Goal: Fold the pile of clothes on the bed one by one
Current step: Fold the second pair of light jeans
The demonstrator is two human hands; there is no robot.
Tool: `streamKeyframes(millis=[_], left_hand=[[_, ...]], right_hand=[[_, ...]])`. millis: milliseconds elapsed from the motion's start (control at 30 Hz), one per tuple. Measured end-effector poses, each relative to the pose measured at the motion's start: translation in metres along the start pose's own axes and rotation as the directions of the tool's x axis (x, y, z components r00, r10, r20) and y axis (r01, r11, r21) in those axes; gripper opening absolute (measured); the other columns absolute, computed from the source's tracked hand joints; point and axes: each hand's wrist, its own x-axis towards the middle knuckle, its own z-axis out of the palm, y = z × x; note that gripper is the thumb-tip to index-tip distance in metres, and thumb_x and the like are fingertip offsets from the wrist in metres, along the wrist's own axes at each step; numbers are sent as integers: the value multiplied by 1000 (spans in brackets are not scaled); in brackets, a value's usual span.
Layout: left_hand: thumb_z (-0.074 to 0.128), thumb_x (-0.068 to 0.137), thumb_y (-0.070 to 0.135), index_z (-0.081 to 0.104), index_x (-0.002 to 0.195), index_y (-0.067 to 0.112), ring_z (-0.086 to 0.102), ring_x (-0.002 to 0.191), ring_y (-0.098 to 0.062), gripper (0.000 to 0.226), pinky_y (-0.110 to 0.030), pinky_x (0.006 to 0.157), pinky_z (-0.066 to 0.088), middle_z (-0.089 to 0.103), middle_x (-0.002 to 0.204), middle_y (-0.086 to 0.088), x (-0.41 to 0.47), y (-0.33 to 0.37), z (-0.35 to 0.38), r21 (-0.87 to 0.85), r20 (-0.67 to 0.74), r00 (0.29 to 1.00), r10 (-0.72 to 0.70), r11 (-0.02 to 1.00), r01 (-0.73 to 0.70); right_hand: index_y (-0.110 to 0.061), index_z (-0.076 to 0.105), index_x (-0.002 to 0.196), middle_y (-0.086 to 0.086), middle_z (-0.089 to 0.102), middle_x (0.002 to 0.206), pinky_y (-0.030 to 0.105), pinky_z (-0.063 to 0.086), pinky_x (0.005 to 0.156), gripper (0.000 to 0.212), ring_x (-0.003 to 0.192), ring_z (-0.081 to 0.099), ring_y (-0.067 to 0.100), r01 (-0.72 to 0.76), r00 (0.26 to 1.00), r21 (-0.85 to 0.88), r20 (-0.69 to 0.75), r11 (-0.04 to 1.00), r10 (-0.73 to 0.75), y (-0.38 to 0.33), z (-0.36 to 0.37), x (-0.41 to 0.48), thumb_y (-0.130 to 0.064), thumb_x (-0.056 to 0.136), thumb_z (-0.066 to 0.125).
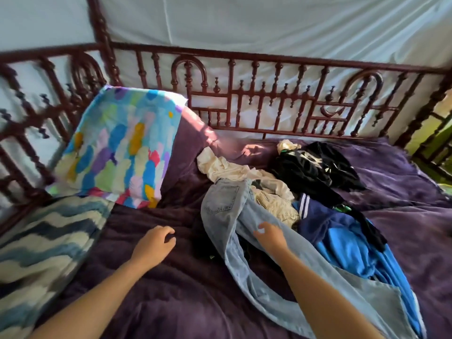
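Note:
A pile of clothes lies on the purple bed cover (171, 289). Light blue jeans (225, 199) sprawl from the pile's left side toward the near right. Cream garments (227, 170), a black garment (315, 167), a navy piece with white stripes (315, 216) and a bright blue one (347, 243) lie around them. My right hand (270, 234) hovers over the jeans leg with fingers loosely curled, holding nothing. My left hand (155, 243) is above the bare cover left of the pile, fingers loosely bent and empty.
A colourful patterned pillow (119, 145) leans against the dark red carved bed rail (269, 99) at the back left. A blue and cream zigzag cushion (41, 243) lies at the near left. White fabric hangs behind the rail.

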Motion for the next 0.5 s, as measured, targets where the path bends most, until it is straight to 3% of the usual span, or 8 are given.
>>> streamKeyframes(millis=[67,167,233,400,500], left_hand=[[55,92,24,59,121,13,53,113,-21,31,-30,94,42,57,122,-5,4,-22,-15,-11,-40,998,-50,999,50],[56,91,19,61,118,9,55,110,-22,28,-31,93,42,59,118,-7,10,-50,-28,-55,-94,989,-115,992,110],[60,88,11,65,110,3,59,104,-27,24,-33,90,43,62,110,-12,15,-65,-33,-124,-168,975,-145,984,124],[62,85,3,68,101,0,59,96,-31,18,-37,85,44,64,101,-15,38,-91,-39,-174,-234,954,-186,974,147],[61,84,-1,68,97,-1,60,89,-31,15,-37,80,45,64,96,-14,54,-101,-33,-225,-245,955,-170,968,114]], right_hand=[[6,56,109,20,62,107,37,45,82,33,100,55,31,6,1000,29,29,1000,-7,-24,11,17,-22,93,50],[-4,55,94,14,55,88,32,40,62,19,76,53,23,-9,998,140,69,990,-1,-51,29,40,-23,92,53],[-1,56,99,9,55,82,28,37,55,22,69,51,19,-66,995,232,89,971,46,-61,40,56,-22,92,54],[-3,53,98,3,50,71,29,41,59,18,67,52,19,-252,967,291,101,923,232,-71,57,90,-15,86,59],[-3,52,117,10,60,94,37,51,72,35,86,60,29,-318,945,506,103,802,310,-72,69,108,-12,85,61]])
